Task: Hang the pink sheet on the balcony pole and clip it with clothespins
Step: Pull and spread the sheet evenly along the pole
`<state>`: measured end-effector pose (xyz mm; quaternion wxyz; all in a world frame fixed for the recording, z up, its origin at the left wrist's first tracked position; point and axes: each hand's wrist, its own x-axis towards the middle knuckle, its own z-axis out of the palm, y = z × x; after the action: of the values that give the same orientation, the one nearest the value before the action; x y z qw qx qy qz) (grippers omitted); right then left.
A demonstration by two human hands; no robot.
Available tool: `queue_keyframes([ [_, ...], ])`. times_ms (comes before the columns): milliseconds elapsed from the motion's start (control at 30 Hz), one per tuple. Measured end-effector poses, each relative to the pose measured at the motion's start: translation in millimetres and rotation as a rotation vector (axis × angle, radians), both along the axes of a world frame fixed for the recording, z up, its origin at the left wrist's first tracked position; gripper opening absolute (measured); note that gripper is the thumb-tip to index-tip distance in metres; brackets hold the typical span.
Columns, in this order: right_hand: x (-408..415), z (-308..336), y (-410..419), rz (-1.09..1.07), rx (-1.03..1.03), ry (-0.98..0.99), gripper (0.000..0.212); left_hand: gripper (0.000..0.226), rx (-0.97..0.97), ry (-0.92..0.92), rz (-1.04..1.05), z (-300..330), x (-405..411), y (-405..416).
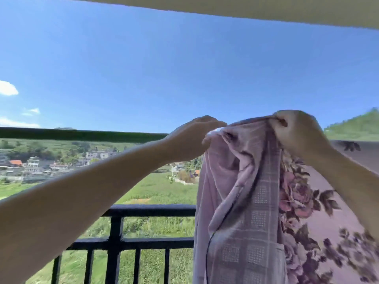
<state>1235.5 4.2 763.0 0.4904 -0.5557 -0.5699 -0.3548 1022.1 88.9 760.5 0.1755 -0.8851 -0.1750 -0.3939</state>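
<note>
Railing and open country sit low on your left, with the dark balcony pole running bare across to your hands. Your left hand is curled on the bunched top edge of the pink sheet at the pole; your right hand pinches the same edge just beside it. Further right the floral cloth already drapes over the pole. Expect soft, limp fabric, light but prone to sliding back, so grip the hem itself and spread it leftward. No clothespins are visible
</note>
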Motion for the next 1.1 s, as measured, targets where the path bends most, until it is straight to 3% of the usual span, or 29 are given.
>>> queue_keyframes([
  [100,41,33,10,-0.136,0.038,0.193,0.028,0.047,-0.017,0.036,-0.008,19,6,15],
  [267,94,22,14,-0.215,-0.185,0.409,0.030,0.033,-0.089,0.061,-0.225,39,33,29],
  [433,78,-3,-17,-0.301,-0.312,0.360,0.019,0.024,-0.100,0.182,-0.383,36,75,27],
  [567,26,-3,-44,-0.286,-0.035,0.144,0.014,0.017,-0.075,0.139,-0.423,45,90,30],
  [667,-15,-8,-43,-0.199,-0.157,0.122,0.018,0.013,-0.108,0.098,-0.445,53,96,29],
  [767,-22,-18,-30,-0.298,-0.299,0.121,0.026,0.014,-0.138,0.158,-0.485,57,98,29],
  [900,-20,-21,-23,-0.404,-0.245,0.097,0.020,0.025,-0.130,0.159,-0.483,59,97,31],
  [967,-20,-17,-25,-0.391,-0.226,0.145,0.016,0.024,-0.057,0.161,-0.432,57,100,31],
  [1100,-23,-8,-36,-0.112,-0.240,0.411,0.023,0.016,0.029,0.095,-0.341,58,106,30],
])
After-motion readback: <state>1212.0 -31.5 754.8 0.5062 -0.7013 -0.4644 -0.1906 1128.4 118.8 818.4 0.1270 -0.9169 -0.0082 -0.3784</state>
